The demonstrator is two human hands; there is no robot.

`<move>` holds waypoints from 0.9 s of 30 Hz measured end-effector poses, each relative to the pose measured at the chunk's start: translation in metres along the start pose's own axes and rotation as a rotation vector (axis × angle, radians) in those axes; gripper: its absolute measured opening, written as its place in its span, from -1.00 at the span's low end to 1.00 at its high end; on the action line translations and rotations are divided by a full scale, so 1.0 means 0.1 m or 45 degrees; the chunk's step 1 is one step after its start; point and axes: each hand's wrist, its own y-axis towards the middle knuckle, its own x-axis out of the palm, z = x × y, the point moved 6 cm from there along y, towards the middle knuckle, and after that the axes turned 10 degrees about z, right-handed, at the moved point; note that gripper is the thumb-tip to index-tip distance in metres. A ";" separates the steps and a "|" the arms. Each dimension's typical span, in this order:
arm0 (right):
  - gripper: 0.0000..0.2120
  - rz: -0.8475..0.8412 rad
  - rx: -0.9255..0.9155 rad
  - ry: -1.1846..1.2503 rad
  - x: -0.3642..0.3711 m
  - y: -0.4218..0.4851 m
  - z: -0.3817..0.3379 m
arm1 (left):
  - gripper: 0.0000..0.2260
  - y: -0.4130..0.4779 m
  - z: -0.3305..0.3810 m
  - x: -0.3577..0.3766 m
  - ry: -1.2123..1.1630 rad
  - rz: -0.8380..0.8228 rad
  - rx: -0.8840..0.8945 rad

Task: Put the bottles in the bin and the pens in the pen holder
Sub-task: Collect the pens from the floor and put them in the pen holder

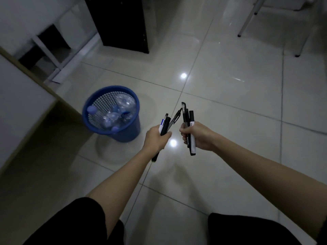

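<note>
A blue mesh bin (131,133) stands on the tiled floor to the left, holding several clear plastic bottles (120,110) with blue caps. My left hand (155,138) is closed around a bunch of pens (165,125), black and white ones, pointing up. My right hand (200,136) grips another bunch of black pens and a marker (192,131), held upright. Both hands hover over the floor, just right of the bin, close to each other. No pen holder is in view.
A white table edge (26,106) runs along the left. A black cabinet (122,23) stands at the back, white shelving (51,50) to its left. White chair or table legs (299,50) stand at the upper right. Glossy tiles cover the floor.
</note>
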 end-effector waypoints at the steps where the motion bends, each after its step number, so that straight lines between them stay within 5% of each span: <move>1: -0.82 -0.016 -0.017 0.016 0.09 -0.18 -0.18 | -0.83 -0.09 0.16 -0.20 -0.055 0.017 -0.024; 4: -0.82 -0.078 -0.039 0.058 0.43 -0.77 -0.86 | -0.75 -0.41 0.74 -0.91 -0.197 0.080 -0.076; 11: -0.83 -0.302 -0.159 0.063 1.50 -2.33 -2.50 | -0.95 -1.29 1.95 -2.83 -0.404 0.199 -0.116; 14: -0.83 -0.399 -0.224 0.023 2.05 -2.92 -2.99 | -0.82 -1.70 2.19 -3.64 -0.457 0.276 -0.166; 27: -0.79 -0.767 -0.205 -0.051 5.19 -4.44 -3.74 | -0.88 -3.03 1.56 -6.82 -0.362 0.592 -0.362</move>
